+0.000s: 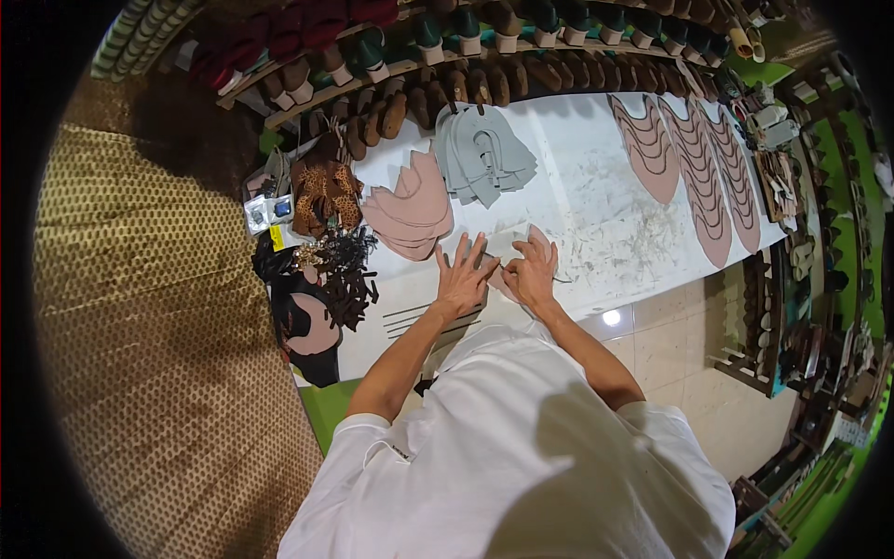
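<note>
My two hands work close together over a pink cut piece [537,233] at the near edge of the white table [577,233]. My left hand [460,279] rests with its fingers spread, its thumb toward the other hand. My right hand [532,275] has curled fingers pressed onto a thin dark strip [562,279], whose end sticks out at its right side. The hands cover most of the pink piece. Several more thin dark strips [405,319] lie side by side left of my body, near my left forearm.
Stacked pink pieces [410,210] and grey pieces [507,158] lie behind my left hand. Pink pieces with dark curved strips [694,177] are laid out far right. Black scraps [349,284] and leopard-print material [326,191] crowd the left end. Shoe racks [428,56] line the back.
</note>
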Available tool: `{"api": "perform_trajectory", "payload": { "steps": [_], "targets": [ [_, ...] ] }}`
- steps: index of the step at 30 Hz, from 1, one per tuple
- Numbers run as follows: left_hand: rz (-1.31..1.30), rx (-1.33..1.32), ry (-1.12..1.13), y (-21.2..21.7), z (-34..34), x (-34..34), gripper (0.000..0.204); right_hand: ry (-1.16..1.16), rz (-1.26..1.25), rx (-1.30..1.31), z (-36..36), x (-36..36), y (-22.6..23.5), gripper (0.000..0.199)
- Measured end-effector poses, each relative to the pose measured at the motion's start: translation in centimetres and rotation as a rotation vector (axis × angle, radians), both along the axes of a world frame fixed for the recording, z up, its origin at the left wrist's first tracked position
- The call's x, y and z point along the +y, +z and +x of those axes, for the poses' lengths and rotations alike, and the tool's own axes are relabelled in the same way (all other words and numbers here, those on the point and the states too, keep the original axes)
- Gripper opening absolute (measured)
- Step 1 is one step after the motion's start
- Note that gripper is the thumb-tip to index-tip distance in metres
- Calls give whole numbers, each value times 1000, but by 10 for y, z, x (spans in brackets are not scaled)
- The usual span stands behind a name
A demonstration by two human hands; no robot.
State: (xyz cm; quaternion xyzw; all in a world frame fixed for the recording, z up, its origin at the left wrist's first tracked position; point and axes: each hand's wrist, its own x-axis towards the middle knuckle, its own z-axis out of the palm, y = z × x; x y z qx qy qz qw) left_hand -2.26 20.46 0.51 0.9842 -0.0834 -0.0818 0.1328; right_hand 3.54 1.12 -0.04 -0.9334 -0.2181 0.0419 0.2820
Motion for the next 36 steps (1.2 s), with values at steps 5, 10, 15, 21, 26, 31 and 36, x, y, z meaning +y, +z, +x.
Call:
{"api": "perform_trajectory", "payload": {
  "steps": [5, 10, 15, 21, 26, 31, 36],
  "targets": [
    [84, -6, -56, 0, 0, 3, 51, -26, -8, 31, -2, 1, 0, 10],
    [-92, 58, 45, 6, 1, -1, 57, -34, 1, 19, 0, -2, -8, 11],
    [-202, 42, 130, 6, -2, -6, 63, -49, 11, 27, -1, 1, -4, 10],
    [-54, -3, -4, 1, -9, -9, 50, -28, -4, 64, -1, -1, 2, 14],
    [-83, 40, 22, 10, -8, -18, 43, 4, 10, 22, -9, -32, 3, 22],
    [-97, -41, 103, -5, -16, -23, 41, 47, 9, 38, -14, -38, 5, 23],
    [-92, -87, 109, -6, -17, -26, 40, 6, 30, 63, -11, -39, 3, 19]
  ]
}}
